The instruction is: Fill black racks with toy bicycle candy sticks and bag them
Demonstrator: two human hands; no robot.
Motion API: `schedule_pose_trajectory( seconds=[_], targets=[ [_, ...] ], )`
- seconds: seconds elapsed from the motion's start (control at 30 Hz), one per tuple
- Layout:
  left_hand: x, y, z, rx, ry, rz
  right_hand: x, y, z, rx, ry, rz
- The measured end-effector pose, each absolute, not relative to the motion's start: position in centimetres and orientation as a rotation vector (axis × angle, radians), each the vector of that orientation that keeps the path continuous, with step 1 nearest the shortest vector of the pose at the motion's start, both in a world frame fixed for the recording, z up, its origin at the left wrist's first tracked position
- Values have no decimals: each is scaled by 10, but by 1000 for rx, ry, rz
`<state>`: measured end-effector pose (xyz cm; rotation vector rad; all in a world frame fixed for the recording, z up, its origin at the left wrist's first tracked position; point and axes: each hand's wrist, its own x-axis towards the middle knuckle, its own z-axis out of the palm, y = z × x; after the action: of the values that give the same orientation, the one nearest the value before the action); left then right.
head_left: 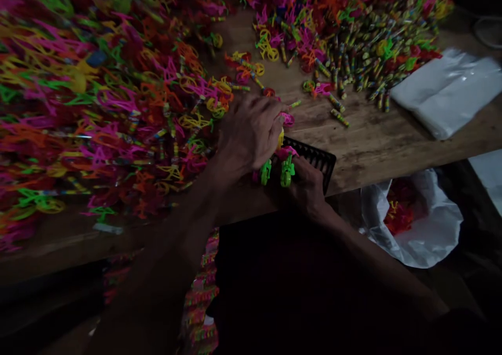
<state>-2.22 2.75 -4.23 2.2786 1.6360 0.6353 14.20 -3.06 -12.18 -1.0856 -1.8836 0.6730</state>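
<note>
My left hand (247,133) is closed over a small bunch of plastic toy pieces at the table's front edge. Green wheel-shaped pieces (276,171) and a pink piece stick out below its fingers. My right hand (308,187) comes up from under the table edge and grips the same bunch from below. A black ridged plastic tray (317,159) lies just behind both hands. What sits inside the fists is hidden.
A big heap of pink, orange, yellow and green plastic toy pieces (102,109) covers the left of the wooden table (372,140). Another heap with striped sticks (353,46) lies at the back. Clear bags (451,91) are stacked right. A white bag with red pieces (411,219) hangs below.
</note>
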Motion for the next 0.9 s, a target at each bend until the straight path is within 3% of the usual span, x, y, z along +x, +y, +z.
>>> schedule_pose_trajectory(
  seconds=[0.2,0.57,0.9],
  targets=[
    [-24,28,-38,2395,1684,457,142,-34,-124,-1050,-2034,566],
    [-12,-14,-21,2436,1743,510,131,-37,-141,-1022,-1969,527],
    [4,-30,-48,2297,1972,609,124,-37,-138,-1053,-2045,547]
  ],
)
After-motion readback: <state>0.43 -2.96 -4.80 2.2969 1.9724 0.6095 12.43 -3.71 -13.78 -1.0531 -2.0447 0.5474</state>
